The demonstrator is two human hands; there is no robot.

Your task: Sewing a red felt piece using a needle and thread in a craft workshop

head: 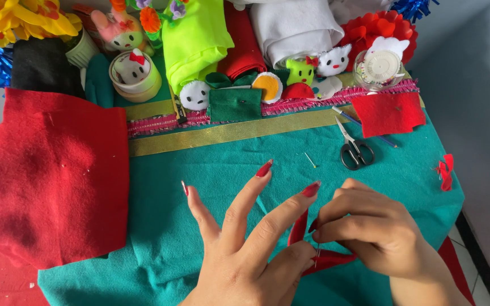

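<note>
Right now we are pinning or stitching a small red felt piece (325, 259), low in the frame, right of centre. Our left hand (245, 249) pinches it between thumb and ring finger, the other fingers (254, 190) fanned out; our right hand (370, 229) is closed around the piece and seems to press a thin pin or needle (317, 253) into it. We judge the next move needs a steady push through the felt. Scissors (354, 148) lie above on the teal surface (211, 187), a large red felt sheet (52, 175) at left.
</note>
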